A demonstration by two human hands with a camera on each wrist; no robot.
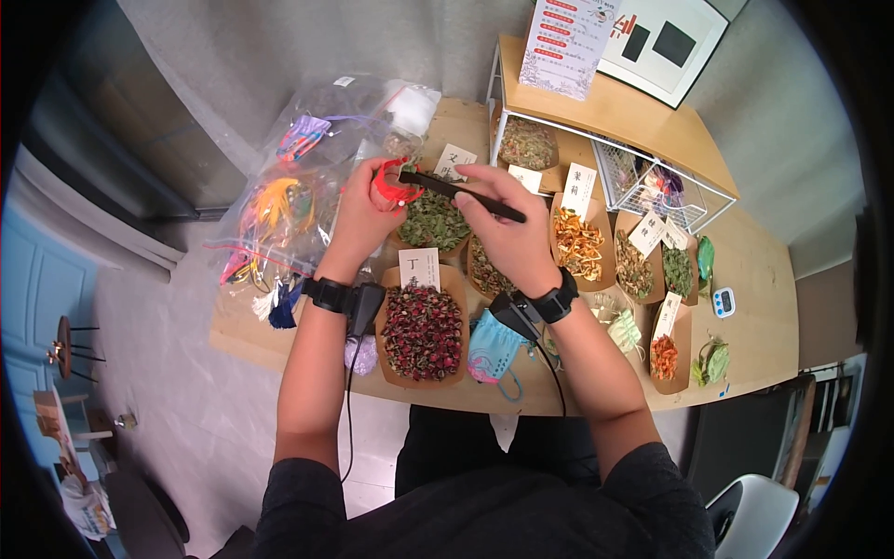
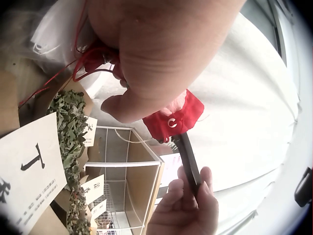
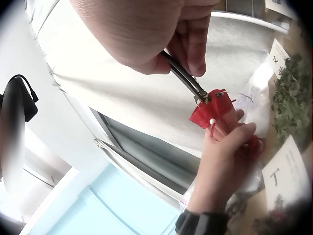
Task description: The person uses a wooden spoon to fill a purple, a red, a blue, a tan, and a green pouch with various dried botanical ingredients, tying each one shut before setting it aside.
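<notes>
A small red pouch [image 1: 395, 186] is gripped by my left hand [image 1: 366, 216], its mouth spread and facing up. My right hand [image 1: 503, 219] pinches black tongs [image 1: 466, 197], whose tips reach the pouch's mouth. In the right wrist view, bits of dried green herb show between the tips of the tongs [image 3: 188, 81] at the opening of the red pouch [image 3: 220, 110]. The left wrist view shows the tongs [image 2: 188, 159] meeting the pouch [image 2: 178, 120]. Below both hands lies a paper tray of green leaves [image 1: 434, 222].
Nearest the body are a tray of dried rosebuds [image 1: 422, 334] and a blue pouch [image 1: 496, 347]. More herb trays stand to the right, beside a timer [image 1: 724, 302]. A plastic bag of tassels [image 1: 279, 205] lies left; a wooden shelf [image 1: 615, 121] stands at the back.
</notes>
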